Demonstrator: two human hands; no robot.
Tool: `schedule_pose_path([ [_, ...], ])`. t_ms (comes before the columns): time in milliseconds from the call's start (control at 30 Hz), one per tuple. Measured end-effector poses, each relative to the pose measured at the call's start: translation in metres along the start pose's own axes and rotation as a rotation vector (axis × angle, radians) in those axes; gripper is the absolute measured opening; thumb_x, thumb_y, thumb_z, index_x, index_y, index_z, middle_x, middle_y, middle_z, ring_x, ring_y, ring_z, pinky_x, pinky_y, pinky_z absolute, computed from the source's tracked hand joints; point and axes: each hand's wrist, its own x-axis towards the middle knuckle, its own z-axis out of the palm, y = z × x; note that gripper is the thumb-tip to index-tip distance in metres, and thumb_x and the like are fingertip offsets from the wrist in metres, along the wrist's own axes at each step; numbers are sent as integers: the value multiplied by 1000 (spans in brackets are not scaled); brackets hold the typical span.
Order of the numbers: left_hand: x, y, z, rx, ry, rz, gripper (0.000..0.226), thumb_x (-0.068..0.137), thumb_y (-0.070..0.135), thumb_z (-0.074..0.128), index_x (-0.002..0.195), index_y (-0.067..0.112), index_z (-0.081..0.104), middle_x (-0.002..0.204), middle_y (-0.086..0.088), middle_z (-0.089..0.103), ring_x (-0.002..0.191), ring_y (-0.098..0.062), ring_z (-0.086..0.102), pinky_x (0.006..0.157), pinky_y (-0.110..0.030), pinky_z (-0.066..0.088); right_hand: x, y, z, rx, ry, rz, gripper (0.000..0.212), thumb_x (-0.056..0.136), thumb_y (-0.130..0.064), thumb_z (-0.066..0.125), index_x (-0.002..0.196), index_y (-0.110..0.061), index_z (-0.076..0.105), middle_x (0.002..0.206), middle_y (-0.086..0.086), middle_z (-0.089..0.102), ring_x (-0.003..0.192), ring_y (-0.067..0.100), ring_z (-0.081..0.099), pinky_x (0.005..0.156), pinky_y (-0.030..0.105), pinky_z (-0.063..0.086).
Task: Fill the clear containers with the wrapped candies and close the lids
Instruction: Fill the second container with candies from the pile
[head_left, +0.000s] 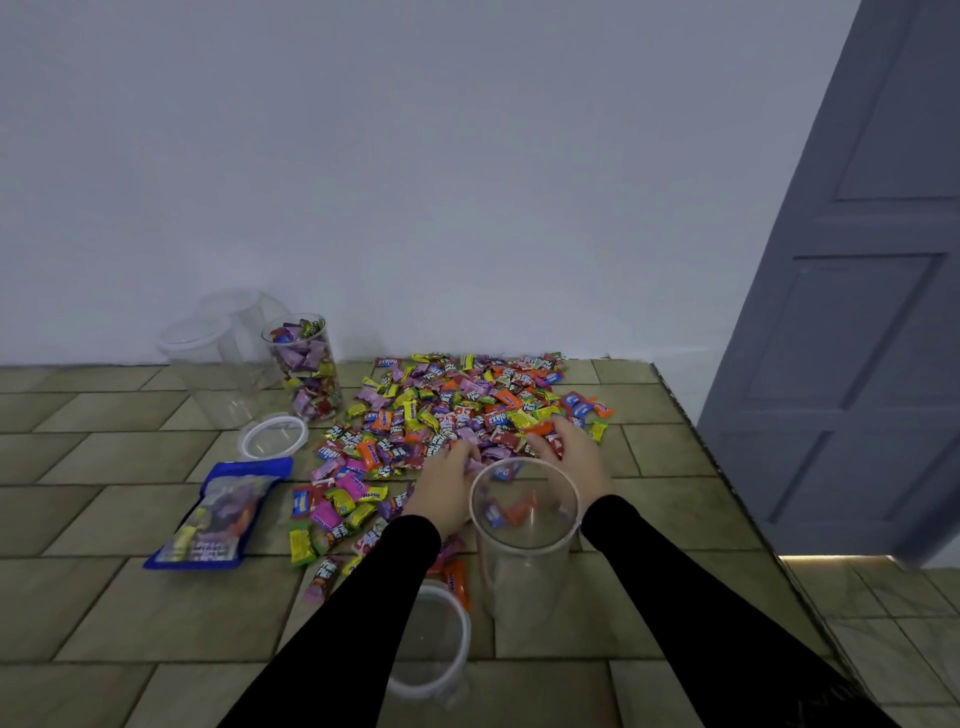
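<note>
A wide pile of wrapped candies (457, 410) in many colours lies on the tiled floor. An open clear container (524, 540) stands upright in front of me with a few candies at its bottom. My left hand (447, 488) reaches into the pile just left of the container's rim, fingers curled around purple candies. On the right, my right hand (569, 452) grips red and orange candies beyond the rim. A filled clear container (306, 369) stands open at the back left. Two empty clear containers (218, 364) stand beside it.
A white-rimmed lid (272, 435) lies left of the pile and another lid (431, 644) lies near my left forearm. A blue candy bag (218, 514) lies flat at the left. A white wall runs behind; a grey door (852, 312) stands at the right.
</note>
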Motion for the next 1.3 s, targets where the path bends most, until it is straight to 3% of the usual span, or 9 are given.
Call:
schedule_pose_path([
  [133,-1,13,-13,-172,81,26,4,94,21,51,90,19,51,86,-8,60,86,-28,56,79,-47,49,5,-5,-9,33,32,19,42,93,-40,56,120,-7,59,117,7,64,108,23,58,91,37,47],
  [267,-5,33,-24,-214,184,63,3,100,14,47,102,16,50,91,8,58,84,-4,56,67,-17,43,4,-15,-14,144,67,13,35,93,-41,56,113,-13,60,110,4,65,101,24,61,88,45,51],
  [333,-7,38,-27,-239,204,72,4,101,16,47,104,18,49,91,14,56,83,3,54,65,-13,39,3,-22,-19,168,93,1,33,94,-39,56,113,-14,60,106,3,65,97,22,61,84,40,51],
  [467,-9,41,-31,-300,242,96,7,101,17,48,107,16,51,95,3,62,75,-6,55,65,-19,42,3,-35,-32,203,131,-50,17,95,-34,54,100,-18,58,82,-1,59,75,16,54,62,25,39],
  [567,-11,48,-36,-320,297,127,5,100,14,50,104,16,51,85,10,58,67,3,50,57,-7,40,2,-42,-42,276,142,-94,13,96,-34,53,94,-21,56,84,2,63,78,19,57,71,32,44],
  [733,-12,62,-45,-330,348,185,8,99,15,52,106,12,54,86,16,56,74,-1,53,60,-4,39,0,-54,-48,372,138,-111,10,93,-47,52,87,-42,57,87,-4,66,81,19,61,77,43,51],
  [1000,-26,93,-69,-587,429,246,13,99,17,51,101,30,52,85,-5,61,64,-20,59,56,-31,50,-14,-83,-59,519,166,-178,8,96,-38,53,91,-33,57,59,-20,51,54,4,42,59,28,36],
  [1200,-43,104,-75,-651,511,279,11,99,21,51,110,20,52,92,0,57,65,-14,60,56,-20,43,-34,-100,-58,588,223,-223,5,96,-34,54,97,-31,58,86,-14,61,76,4,54,77,37,47],
  [1300,-54,107,-72,-708,548,272,13,99,19,53,111,17,54,94,-1,57,75,-12,55,64,-13,43,-42,-101,-54,599,283,-208,5,96,-34,54,96,-29,57,86,-11,61,76,5,54,77,39,48],
])
